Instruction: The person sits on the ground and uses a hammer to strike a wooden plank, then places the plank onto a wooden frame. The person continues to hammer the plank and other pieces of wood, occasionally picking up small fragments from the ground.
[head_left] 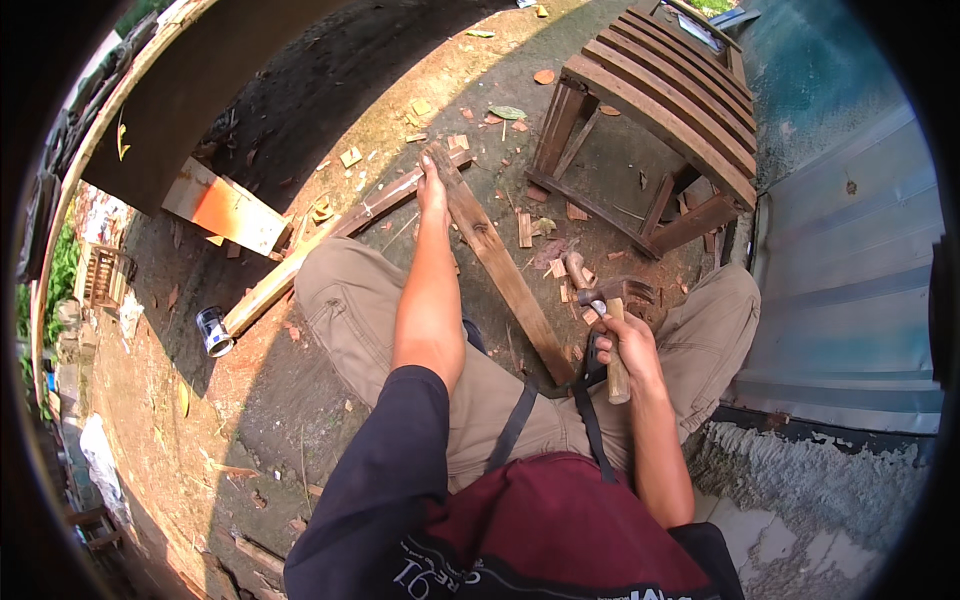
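Note:
My left hand (pixel 432 192) is closed around the far end of a brown wooden plank (pixel 500 262). The plank slants down between my legs, its near end close to the black straps at my lap. My right hand (pixel 630 345) grips a claw hammer (pixel 617 378) by its wooden handle, the dark metal head pointing up and away from me. Just past the hammer head, a rounded brown piece (pixel 575 268) lies among wood chips; its kind is unclear. Under the plank's far end, a longer wooden beam (pixel 275 272) crosses the ground toward the left.
A slatted wooden stool (pixel 660 95) stands at the far right, beside a corrugated metal wall (pixel 840 270). On the left are an open can (pixel 214 332) by the beam's end and an orange-stained board (pixel 225 207). Wood chips (pixel 525 228) and leaves litter the ground.

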